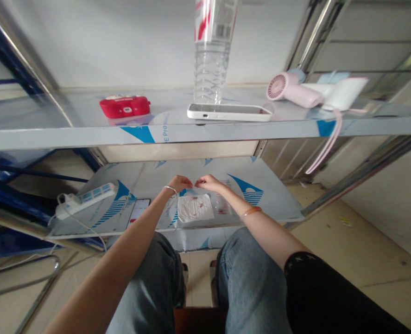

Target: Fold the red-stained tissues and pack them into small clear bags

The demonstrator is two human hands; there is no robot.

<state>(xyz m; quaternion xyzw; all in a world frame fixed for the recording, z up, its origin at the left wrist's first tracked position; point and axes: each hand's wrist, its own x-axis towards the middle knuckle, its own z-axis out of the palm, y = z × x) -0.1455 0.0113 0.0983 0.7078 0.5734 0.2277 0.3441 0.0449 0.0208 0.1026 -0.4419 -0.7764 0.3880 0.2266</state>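
Observation:
My left hand [180, 183] and my right hand [207, 181] face each other over the lower shelf [135, 171], a small gap between their fingertips. Both are closed in a pinch. Whatever they hold, if anything, is too small to make out. Just below them, towards me, lies a crumpled white tissue [195, 208] with small reddish bits on it. A clear plastic bag [222, 204] with red print lies to the right of the tissue, close under my right forearm. Left of my left forearm a phone [139, 209] lies with its screen lit.
A white power strip [87, 200] with a plug and cord lies at the lower shelf's left end. On the upper shelf [177, 132] stand a red case [125, 106], a water bottle [212, 60], a white-cased phone [229, 112] and a pink handheld fan [292, 89], its strap hanging over the edge.

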